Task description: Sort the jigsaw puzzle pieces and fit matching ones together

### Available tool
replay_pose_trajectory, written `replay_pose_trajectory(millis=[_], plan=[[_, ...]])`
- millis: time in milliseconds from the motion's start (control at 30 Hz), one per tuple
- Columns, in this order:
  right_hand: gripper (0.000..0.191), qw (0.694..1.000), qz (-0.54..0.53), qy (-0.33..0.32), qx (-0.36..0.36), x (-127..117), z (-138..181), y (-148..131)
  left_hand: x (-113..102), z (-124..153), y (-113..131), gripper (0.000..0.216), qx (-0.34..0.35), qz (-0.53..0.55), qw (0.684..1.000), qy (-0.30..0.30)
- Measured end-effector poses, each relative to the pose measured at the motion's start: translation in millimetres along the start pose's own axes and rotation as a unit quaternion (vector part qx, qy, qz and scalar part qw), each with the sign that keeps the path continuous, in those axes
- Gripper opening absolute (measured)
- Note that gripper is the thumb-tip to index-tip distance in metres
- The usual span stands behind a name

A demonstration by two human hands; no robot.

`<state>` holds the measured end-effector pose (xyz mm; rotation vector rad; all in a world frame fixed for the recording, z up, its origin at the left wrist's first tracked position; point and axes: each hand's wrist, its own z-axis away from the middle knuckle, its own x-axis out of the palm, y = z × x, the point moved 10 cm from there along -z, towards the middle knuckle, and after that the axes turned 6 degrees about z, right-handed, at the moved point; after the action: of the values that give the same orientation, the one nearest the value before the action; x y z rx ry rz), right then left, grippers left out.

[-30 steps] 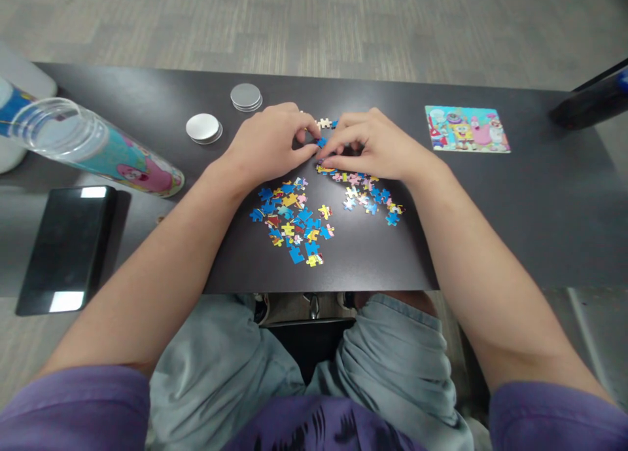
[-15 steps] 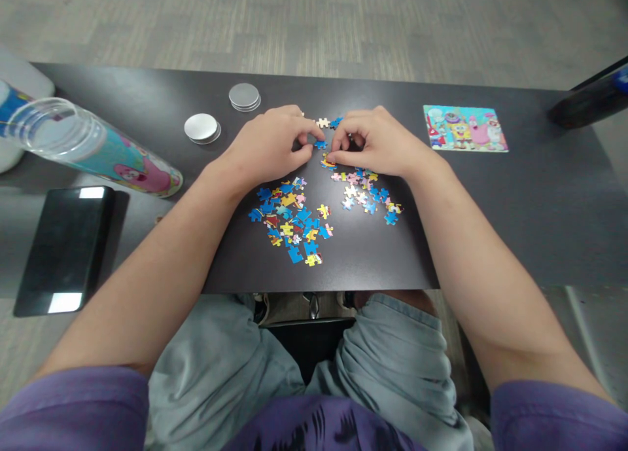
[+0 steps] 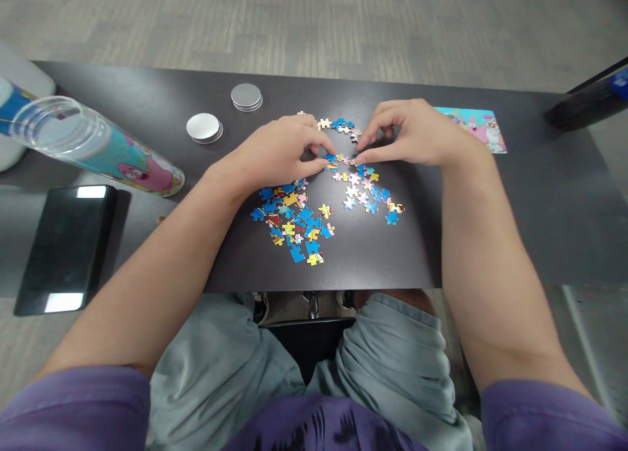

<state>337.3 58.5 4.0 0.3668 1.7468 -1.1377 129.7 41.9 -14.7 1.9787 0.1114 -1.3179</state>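
Note:
My left hand (image 3: 292,148) has its thumb and index finger closed around a blue and orange puzzle piece (image 3: 331,165) in a short row. At the row's right end, the thumb and curled fingers of my right hand (image 3: 407,135) grip a small pale puzzle piece (image 3: 351,162). Beyond them lies a curved strip of puzzle pieces (image 3: 342,124), partly behind my left hand. A group of pink, white and blue pieces (image 3: 363,194) lies just nearer to me. Loose mixed pieces (image 3: 292,222) are spread below my left hand, which covers some of them.
A picture card (image 3: 483,129) lies partly behind my right wrist. Round discs (image 3: 246,95) and more white discs (image 3: 203,126) sit at the back left. A clear-topped tube (image 3: 118,156) and a black tablet-like device (image 3: 63,248) are on the left. A dark cylinder (image 3: 589,104) stands far right.
My right hand has moved right, from the orange piece to the row's right end. My left hand has shifted slightly right and nearer, bringing the blue piece against the orange one.

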Motion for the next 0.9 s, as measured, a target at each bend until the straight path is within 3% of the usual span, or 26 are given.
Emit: replay_pose_trajectory(millis=[267,467,633,900], plan=[[0.052,0.999,0.001,-0.029,-0.017,11,-3,-2,3,1,-2,0.041,-0.003,-0.004,1.0,-0.003],[0.049,0.999,0.012,0.024,0.023,-1,0,3,13,-1,9,0.037,0.011,0.01,1.0,0.0],[0.059,0.999,-0.015,-0.01,0.028,4,2,0,16,-2,14,0.037,0.028,0.023,0.999,0.011],[0.054,0.998,-0.019,0.053,0.035,-6,-2,-1,28,-3,24,0.037,0.017,0.025,0.999,0.012]])
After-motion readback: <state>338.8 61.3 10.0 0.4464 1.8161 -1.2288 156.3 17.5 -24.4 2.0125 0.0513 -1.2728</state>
